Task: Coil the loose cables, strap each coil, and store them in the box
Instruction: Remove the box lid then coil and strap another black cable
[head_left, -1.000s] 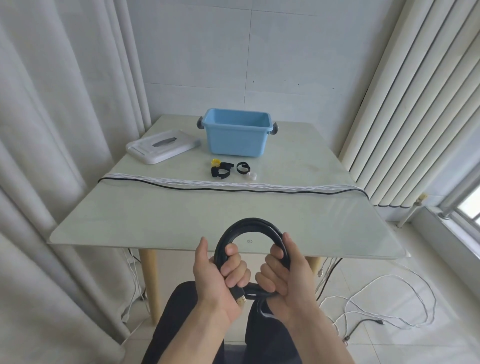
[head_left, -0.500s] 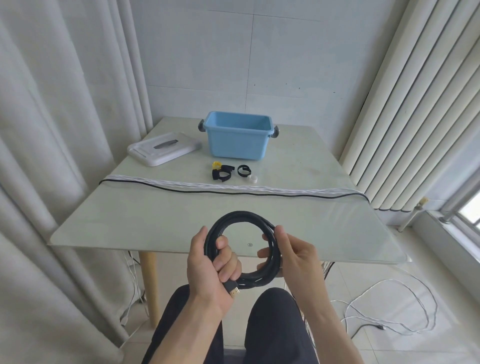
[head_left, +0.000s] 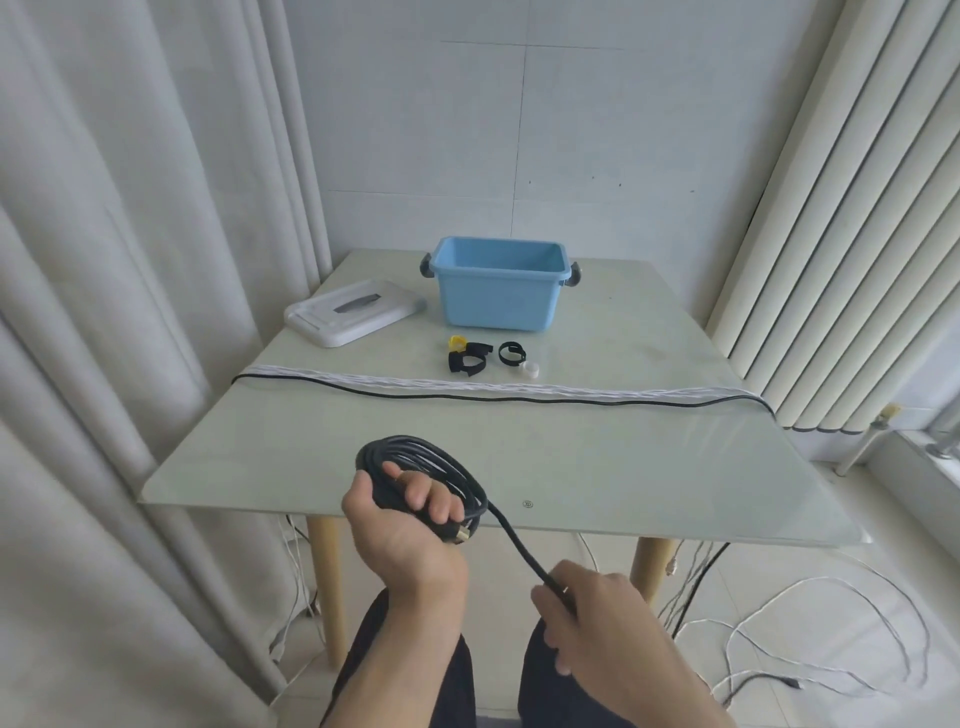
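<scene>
My left hand (head_left: 402, 525) grips a black cable coil (head_left: 441, 467) above the table's near edge, with a gold connector poking out below my fingers. A loose black strand runs from the coil down to my right hand (head_left: 597, 623), whose fingers curl round it above my lap. The open blue box (head_left: 498, 301) stands at the back of the table. Several straps (head_left: 467, 358), black, yellow and white, lie in front of it. White cables (head_left: 467, 384) and another black cable (head_left: 519, 399) stretch straight across the table, side by side.
The white box lid (head_left: 353, 312) lies left of the blue box. Pale glass table (head_left: 675, 467) on wooden legs. Curtains hang at left, vertical blinds at right. Loose white cables (head_left: 831, 623) trail on the floor at right, under and beside the table.
My right hand has left the coil and dropped toward my lap, drawing out a strand of black cable. My left hand keeps hold of the coil, now tilted flatter.
</scene>
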